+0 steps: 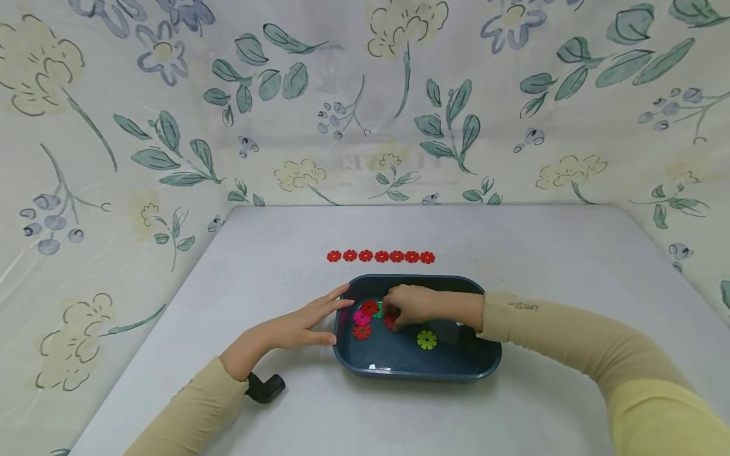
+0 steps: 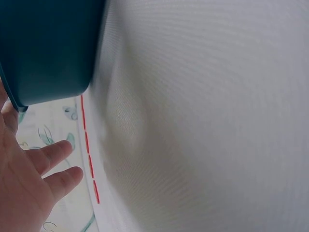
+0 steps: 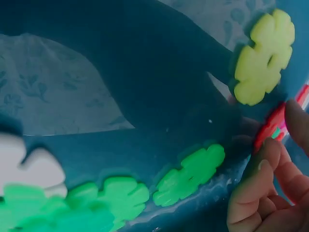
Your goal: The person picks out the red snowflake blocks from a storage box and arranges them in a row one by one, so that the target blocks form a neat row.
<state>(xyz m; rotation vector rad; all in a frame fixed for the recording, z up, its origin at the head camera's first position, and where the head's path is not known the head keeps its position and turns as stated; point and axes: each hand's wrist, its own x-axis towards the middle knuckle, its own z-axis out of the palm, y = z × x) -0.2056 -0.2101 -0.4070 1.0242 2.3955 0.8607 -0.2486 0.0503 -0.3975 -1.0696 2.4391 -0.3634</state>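
Observation:
A dark blue tray [image 1: 419, 373] stands on the table with flower-shaped plastic discs inside. My right hand [image 1: 412, 305] reaches into it, thumb and fingertips pinching a red disc [image 3: 271, 126] near other red and pink ones. My left hand [image 1: 302, 322] rests at the tray's left end with fingers extended; some fingertips touch the rim, while two others stick out free in the left wrist view. A yellow-green disc [image 1: 426, 340] lies on the tray floor. Green discs [image 3: 189, 175] and a white one [image 3: 34, 166] show along the tray's side in the right wrist view.
Beyond the tray, several red discs [image 1: 381, 256] lie in a straight row on the white table [image 1: 547, 253]. Flower-patterned sheeting [image 1: 365, 139] hangs behind and at both sides. A black device [image 1: 265, 388] sits at the left wrist.

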